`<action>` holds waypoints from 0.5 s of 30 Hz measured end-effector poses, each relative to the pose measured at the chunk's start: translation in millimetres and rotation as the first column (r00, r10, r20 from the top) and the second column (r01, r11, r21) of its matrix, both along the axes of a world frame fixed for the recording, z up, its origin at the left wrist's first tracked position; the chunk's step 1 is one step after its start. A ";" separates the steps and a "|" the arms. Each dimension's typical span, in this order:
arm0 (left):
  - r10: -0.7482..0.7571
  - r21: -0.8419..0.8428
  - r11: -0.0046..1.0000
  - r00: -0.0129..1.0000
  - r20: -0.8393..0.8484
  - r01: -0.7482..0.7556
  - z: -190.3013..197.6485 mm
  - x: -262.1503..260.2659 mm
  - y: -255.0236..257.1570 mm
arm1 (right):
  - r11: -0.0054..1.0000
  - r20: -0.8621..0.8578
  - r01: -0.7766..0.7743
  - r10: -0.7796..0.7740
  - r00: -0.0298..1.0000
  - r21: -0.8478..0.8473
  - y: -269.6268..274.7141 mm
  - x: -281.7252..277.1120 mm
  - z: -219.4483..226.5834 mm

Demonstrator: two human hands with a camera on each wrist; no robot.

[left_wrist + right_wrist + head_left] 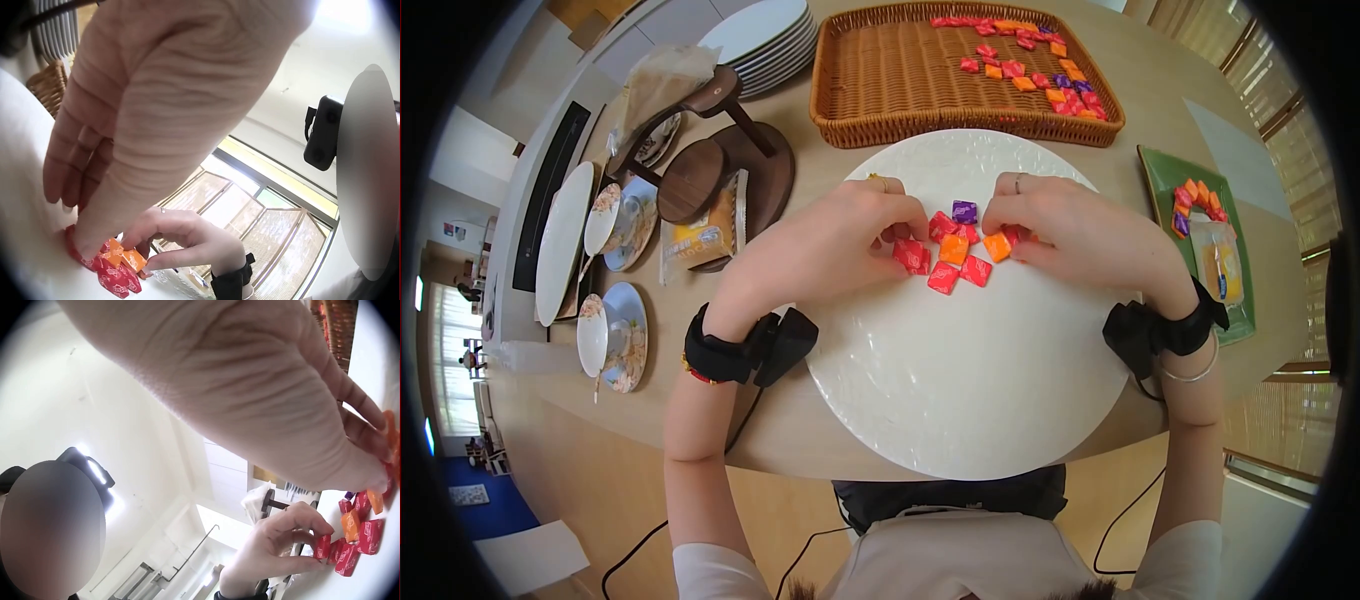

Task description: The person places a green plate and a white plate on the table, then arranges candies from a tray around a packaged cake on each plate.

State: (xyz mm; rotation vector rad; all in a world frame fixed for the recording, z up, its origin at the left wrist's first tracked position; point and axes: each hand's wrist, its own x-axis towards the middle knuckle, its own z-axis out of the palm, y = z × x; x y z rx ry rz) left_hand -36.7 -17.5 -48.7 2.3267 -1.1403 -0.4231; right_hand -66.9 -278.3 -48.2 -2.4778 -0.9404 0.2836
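Observation:
On the large white round plate lies a small cluster of wrapped squares, red, orange and one purple. At the cluster's left side the left hand pinches a red square between thumb and fingers. On the right side the right hand has its thumb and fingertips on an orange square and a red one beside it. In the left wrist view the right hand reaches in from the right, and the left hand covers part of the cluster.
Behind the plate stands a wicker tray with many red, orange and purple squares. A green tray with more squares and a clear packet is at the right. Stacked plates, a dark wooden stand, saucers and cups are at the left.

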 end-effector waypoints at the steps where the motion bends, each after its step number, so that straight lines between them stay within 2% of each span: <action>1: 0.008 -0.003 1.000 1.000 -0.031 -0.008 1.4 -0.2 0.0 | 1.000 0.005 0.006 -0.006 1.000 -0.009 0.2 -0.3 -0.2; 3: 0.015 -0.005 1.000 0.998 -0.062 -0.016 1.1 -0.6 0.0 | 1.000 0.005 0.003 -0.003 1.000 -0.017 0.0 0.0 0.0; 6: -0.011 0.004 1.000 1.000 0.007 0.011 -3.1 -1.1 -1.1 | 1.000 0.016 -0.009 0.009 1.000 -0.006 -0.8 0.6 -1.3; 8: -0.027 -0.010 1.000 0.999 -0.044 0.026 -4.3 -1.0 -1.5 | 1.000 0.023 -0.019 0.018 1.000 0.015 -1.0 1.4 -1.6; 11: -0.033 -0.010 0.999 0.999 -0.032 0.032 -5.1 -1.8 -2.3 | 1.000 0.027 -0.015 0.015 1.000 -0.001 -1.0 1.5 -0.5; 15: -0.030 -0.004 1.000 0.999 -0.021 0.030 -8.0 -1.1 -2.9 | 0.999 0.036 0.032 -0.033 0.999 0.018 -2.3 1.9 2.0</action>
